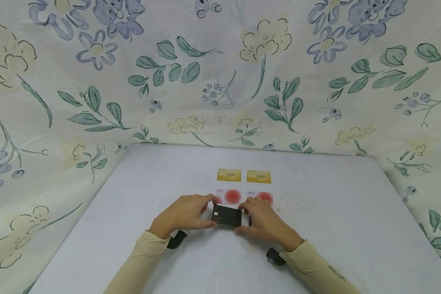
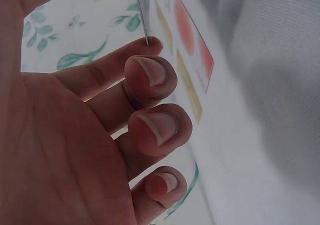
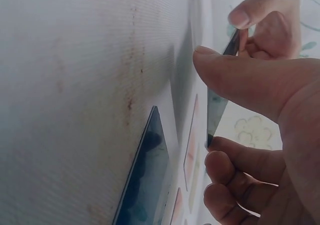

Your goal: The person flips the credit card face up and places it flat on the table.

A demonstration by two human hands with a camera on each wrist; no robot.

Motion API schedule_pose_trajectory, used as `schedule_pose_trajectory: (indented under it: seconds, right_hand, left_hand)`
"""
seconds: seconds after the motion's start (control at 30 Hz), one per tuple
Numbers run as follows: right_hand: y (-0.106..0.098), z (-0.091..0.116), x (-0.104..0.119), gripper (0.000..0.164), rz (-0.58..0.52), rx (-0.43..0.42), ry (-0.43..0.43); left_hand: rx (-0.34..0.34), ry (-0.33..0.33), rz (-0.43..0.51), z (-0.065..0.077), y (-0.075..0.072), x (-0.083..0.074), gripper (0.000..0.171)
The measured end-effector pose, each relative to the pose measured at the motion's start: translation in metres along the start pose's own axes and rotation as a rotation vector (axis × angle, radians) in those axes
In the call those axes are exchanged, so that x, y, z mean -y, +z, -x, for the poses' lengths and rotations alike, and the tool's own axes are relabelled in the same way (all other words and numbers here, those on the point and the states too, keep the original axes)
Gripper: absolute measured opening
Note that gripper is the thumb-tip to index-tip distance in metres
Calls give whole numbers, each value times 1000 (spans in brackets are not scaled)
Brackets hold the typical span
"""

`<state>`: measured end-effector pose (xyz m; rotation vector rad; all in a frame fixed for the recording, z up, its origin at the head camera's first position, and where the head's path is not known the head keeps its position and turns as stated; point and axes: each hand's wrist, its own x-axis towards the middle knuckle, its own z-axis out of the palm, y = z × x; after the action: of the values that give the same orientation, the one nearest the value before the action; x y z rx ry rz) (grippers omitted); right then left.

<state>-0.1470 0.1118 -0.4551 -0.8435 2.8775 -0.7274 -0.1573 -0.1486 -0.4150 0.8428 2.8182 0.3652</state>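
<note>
A black card (image 1: 227, 216) marked "VIP" is held between both hands, close over the white table. The left hand (image 1: 185, 214) grips its left end with thumb and index finger; in the left wrist view its other fingers are curled beside the thin card edge (image 2: 143, 15). The right hand (image 1: 266, 220) holds the opposite end between thumb and fingertips. A second dark card (image 3: 145, 175) lies on the table below the right hand, mostly hidden by it in the head view. Just beyond the hands lie two white cards with red circles (image 1: 232, 196) (image 1: 266, 197), partly covered by fingertips.
Two yellow cards (image 1: 229, 175) (image 1: 259, 177) lie side by side farther back on the white table (image 1: 161, 175). Flower-patterned cloth (image 1: 213, 61) rises behind and at the sides of the table. Dark wrist devices (image 1: 275, 257) sit under both sleeves.
</note>
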Motion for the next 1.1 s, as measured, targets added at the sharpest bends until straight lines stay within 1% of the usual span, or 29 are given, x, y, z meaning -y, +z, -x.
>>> schedule_pose_trajectory:
  seconds: [0.27,0.73,1.1]
  right_hand:
    - [1,-1,0,55,-6,20,16]
    - [4,-1,-1,54,-16,59,38]
    - [6,0,-1,54,-10,76,43]
  left_hand:
    - [29,-22,-3,-2,3,1,53]
    - [31,-25,-18,-3,8,0,48]
    - [51,-47,-6,-4,10,-3,48]
